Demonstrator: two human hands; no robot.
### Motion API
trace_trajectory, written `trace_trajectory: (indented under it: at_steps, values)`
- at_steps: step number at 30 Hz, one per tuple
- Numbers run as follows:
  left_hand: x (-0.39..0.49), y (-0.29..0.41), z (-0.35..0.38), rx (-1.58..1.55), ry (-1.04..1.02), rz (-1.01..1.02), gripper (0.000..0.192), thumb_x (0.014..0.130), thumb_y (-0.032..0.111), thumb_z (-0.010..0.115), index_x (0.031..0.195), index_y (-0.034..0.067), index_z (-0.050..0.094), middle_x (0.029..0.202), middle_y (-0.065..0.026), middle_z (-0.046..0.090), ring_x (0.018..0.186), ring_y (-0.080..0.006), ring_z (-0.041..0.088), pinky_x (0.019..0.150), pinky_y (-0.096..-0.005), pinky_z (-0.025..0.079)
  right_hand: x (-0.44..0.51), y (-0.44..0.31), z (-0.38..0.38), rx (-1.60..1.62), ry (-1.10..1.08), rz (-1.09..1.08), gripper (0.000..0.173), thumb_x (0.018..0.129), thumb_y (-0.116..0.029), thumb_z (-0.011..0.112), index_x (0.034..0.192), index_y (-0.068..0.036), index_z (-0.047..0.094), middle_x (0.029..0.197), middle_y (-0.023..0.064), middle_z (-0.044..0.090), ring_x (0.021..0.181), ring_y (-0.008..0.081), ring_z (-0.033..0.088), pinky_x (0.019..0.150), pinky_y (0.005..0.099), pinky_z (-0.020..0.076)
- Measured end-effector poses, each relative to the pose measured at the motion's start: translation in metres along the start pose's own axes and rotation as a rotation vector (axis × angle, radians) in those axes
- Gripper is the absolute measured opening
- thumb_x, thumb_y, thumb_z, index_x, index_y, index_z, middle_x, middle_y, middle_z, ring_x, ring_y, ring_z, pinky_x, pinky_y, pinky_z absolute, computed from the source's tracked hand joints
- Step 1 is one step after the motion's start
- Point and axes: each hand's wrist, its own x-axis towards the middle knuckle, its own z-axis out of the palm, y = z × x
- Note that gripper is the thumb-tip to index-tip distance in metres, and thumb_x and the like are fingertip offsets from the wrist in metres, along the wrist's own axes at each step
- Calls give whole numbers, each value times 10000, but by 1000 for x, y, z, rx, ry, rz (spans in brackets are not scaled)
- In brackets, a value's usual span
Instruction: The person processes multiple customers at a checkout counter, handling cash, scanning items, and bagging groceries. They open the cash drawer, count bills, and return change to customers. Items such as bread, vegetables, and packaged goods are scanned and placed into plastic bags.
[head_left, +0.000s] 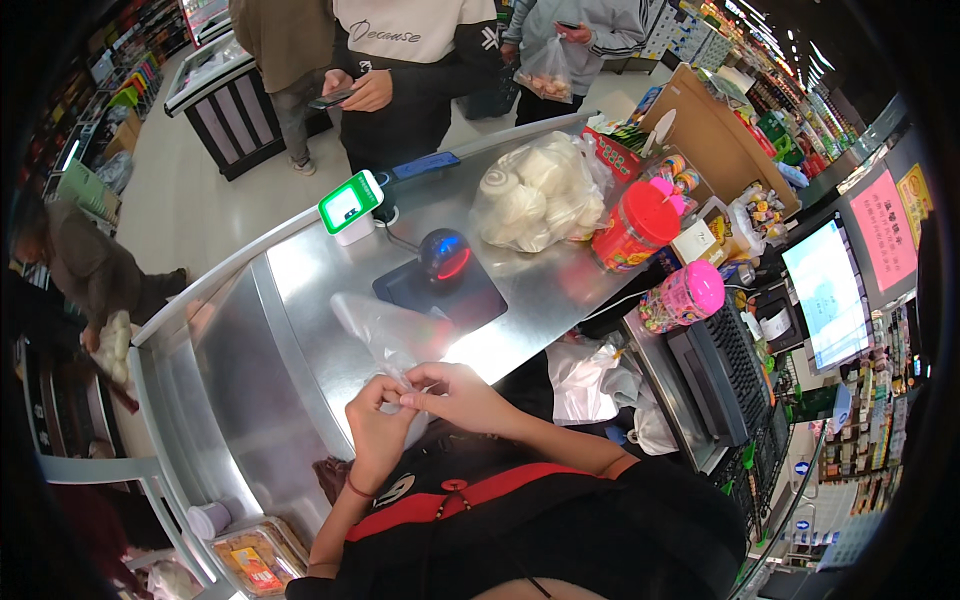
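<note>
My left hand (382, 420) and my right hand (457, 397) meet in front of my body, over the near edge of a steel checkout counter (300, 360). Between their fingertips they pinch a thin clear plastic bag (382, 322). Part of it stretches forward over the counter, and more hangs below the hands. The bag looks flat, with no contents visible. Just beyond it, a dome-shaped barcode scanner (444, 255) with a glowing red ring stands on a dark base plate (480, 300). Farther right, a tied-looking clear bag of white buns (540, 195) rests on the counter.
A payment device (349, 206) with a green-framed screen stands at the counter's far edge. Candy jars (637, 225), a keyboard (731, 360) and a monitor (829, 292) line the right. A clear food box (259, 559) sits lower left. Customers stand across the counter, one holding a phone (334, 98).
</note>
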Motion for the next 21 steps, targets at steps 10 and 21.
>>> trace_trajectory:
  at_steps: [10, 21]
  values:
    - [7, -35, -20, 94, -46, 13, 358, 708, 17, 772, 691, 42, 416, 586, -1, 325, 582, -60, 301, 491, -250, 270, 3, 15, -33, 820, 91, 178, 108, 1006, -174, 496, 932, -107, 536, 766, -19, 519, 667, 99, 525, 651, 275, 501]
    - [1, -177, -135, 764, 459, 23, 269, 733, -52, 540, 990, 21, 575, 869, -173, 573, 751, -332, 540, 700, -415, 457, 20, 15, -170, 31, -117, 156, 197, 986, -230, 547, 1034, -57, 628, 889, -3, 623, 792, 104, 595, 726, 269, 502]
